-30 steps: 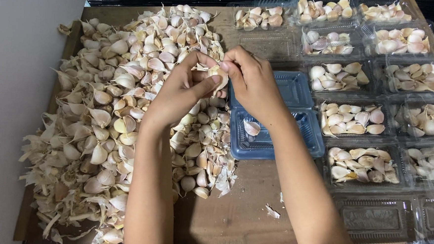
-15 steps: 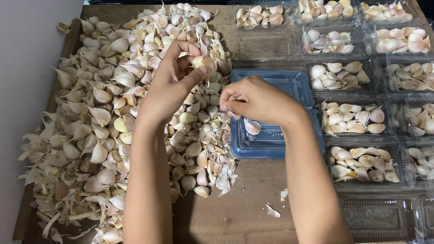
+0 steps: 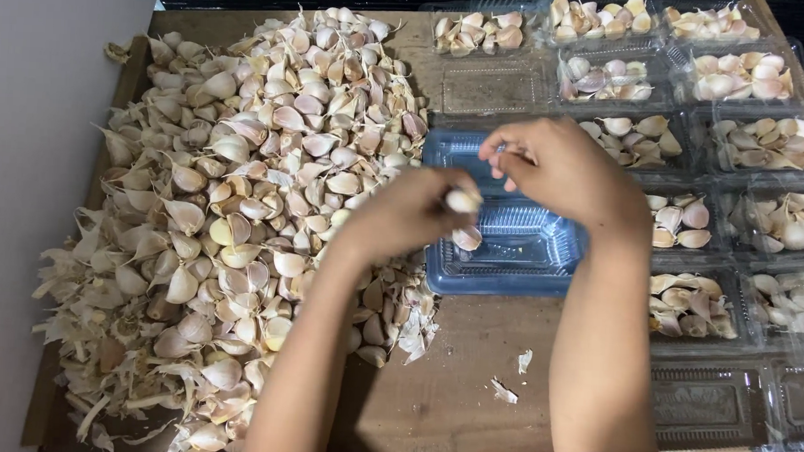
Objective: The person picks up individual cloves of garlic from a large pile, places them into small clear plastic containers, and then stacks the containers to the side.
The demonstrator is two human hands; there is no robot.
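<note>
My left hand is closed around a pale garlic clove and hovers at the left edge of an open blue-tinted clear plastic clamshell box. Another clove lies in the box just under that hand. My right hand is over the box's far side, its fingers curled; whether it holds anything is hidden. A big heap of loose garlic cloves and papery skins covers the left of the brown board.
Several clear clamshell boxes filled with cloves stand in rows on the right, with empty ones at the front right and one at the back. Skin scraps lie on the board. A grey wall runs along the left.
Both hands have moved right, from over the heap to above the blue-tinted box. The left hand has brought a clove across with it.
</note>
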